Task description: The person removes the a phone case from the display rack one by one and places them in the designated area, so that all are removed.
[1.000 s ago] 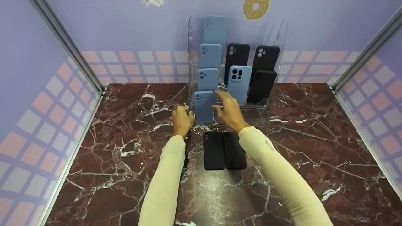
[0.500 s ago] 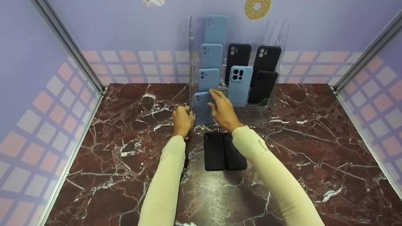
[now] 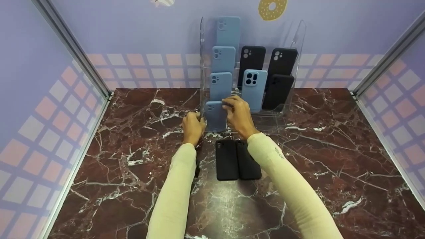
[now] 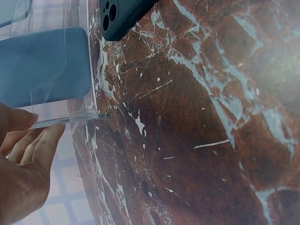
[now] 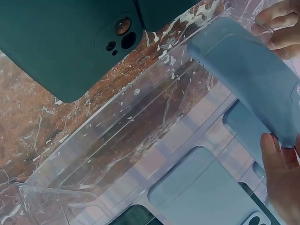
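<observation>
Lowest blue case (image 3: 215,117), just above the picture's middle, in a clear rack (image 4: 82,116)
The right hand (image 3: 240,114) pinches its top corner; the left hand (image 3: 193,124) grips the rack's side between thumb and fingers. Two black cases (image 3: 227,161) lie below centre on the white-veined maroon table (image 3: 116,159), lilac walls (image 3: 132,26) around.

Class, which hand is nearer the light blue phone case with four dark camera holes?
Right hand, just front left of that phone case; the left hand, farther left, grips the clear plastic stand.
</observation>
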The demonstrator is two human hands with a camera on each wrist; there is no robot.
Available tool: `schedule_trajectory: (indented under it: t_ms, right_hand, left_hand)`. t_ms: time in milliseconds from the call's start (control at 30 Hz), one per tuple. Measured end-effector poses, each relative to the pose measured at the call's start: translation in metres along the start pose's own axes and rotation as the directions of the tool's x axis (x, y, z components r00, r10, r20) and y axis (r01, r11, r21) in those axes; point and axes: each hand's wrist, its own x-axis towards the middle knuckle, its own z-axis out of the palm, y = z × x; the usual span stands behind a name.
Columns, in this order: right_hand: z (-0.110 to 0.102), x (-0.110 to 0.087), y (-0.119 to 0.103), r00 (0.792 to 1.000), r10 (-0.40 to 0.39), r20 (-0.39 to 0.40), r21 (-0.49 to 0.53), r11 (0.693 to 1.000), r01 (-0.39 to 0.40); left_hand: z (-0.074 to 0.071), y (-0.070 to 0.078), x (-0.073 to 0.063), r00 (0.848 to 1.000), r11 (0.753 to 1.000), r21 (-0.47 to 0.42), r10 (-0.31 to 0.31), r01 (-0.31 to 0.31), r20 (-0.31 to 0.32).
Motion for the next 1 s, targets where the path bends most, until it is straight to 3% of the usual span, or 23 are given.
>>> schedule_trajectory:
  t_ms: [233, 467, 1000]
  right_hand:
    - [-0.0003, -0.002, -0.0005, 0.999, 0.009, -0.031, 0.059, 0.998, -0.007]
    - [0.0003, -0.0031, 0.0006, 0.999, -0.003, -0.053, 0.05, 0.999, 0.005]
    - [-0.0073, -0.0037, -0.0034, 0.987, -0.117, -0.112, 0.041, 0.992, 0.122]
  left_hand:
    - [-0.0007, 0.0005, 0.0003, 1.0, 1.0, -0.002, -0.003, 0.003, 0.012]
    - [-0.0004, 0.0001, -0.0002, 1.0, 1.0, -0.001, -0.007, 0.007, 0.014]
    - [0.0002, -0.0003, 0.0008, 1.0, 1.0, 0.014, -0.012, 0.012, 0.016]
